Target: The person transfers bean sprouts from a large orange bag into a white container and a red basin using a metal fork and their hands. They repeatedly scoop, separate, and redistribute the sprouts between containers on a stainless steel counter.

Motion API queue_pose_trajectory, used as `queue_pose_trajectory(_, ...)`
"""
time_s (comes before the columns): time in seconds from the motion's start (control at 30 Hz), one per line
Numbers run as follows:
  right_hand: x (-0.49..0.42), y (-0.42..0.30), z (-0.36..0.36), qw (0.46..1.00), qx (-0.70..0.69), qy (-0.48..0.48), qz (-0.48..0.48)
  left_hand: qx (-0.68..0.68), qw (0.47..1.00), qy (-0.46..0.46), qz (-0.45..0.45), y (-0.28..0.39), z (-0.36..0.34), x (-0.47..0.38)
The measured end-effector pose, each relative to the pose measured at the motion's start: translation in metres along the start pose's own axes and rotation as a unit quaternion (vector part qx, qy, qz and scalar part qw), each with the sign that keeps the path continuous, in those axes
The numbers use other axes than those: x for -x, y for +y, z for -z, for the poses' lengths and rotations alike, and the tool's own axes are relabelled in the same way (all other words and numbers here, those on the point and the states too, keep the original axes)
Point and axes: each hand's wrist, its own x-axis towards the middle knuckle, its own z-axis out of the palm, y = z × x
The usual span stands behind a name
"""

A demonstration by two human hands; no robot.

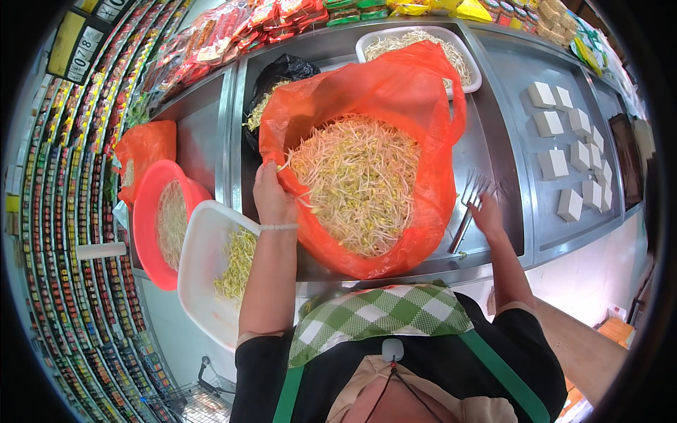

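Observation:
A large red plastic bag (365, 90) stands wide open on the metal counter, filled with yellow-headed bean sprouts (359, 185). My left hand (275, 195), with a beaded bracelet at the wrist, grips the bag's rim on its left side. A few sprouts poke out over the rim near my fingers. To the right of the bag lies a metal fork (463, 227) with long thin tines. My right hand (486, 214) is beside its tines, fingers bent; whether they touch or grip it is not clear.
At left are a white tub (198, 269) with some sprouts and a pink basin (145, 232) of pale strands. A black bag (280, 69) and a white tray (470, 87) of sprouts stand behind. White tofu-like blocks (552, 164) sit in the right-hand metal bay.

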Motion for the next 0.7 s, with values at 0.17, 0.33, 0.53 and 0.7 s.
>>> queue_pose_trajectory(0.17,0.012,0.059,-0.083,0.907,-0.101,-0.335,-0.234,-0.290,0.948,-0.096,-0.094,0.008,-0.014,0.035)
queue_pose_trajectory(0.33,0.001,0.074,-0.131,0.956,-0.014,-0.214,-0.199,-0.725,0.526,-0.011,-0.445,0.018,-0.030,0.081)
queue_pose_trajectory(0.53,0.010,0.085,-0.061,0.864,-0.394,-0.129,-0.285,-0.572,0.723,-0.244,-0.300,-0.030,-0.050,0.069)
queue_pose_trajectory(0.7,0.064,0.049,0.091,0.942,-0.318,0.002,-0.111,-0.721,0.674,-0.112,-0.113,-0.022,0.004,0.040)
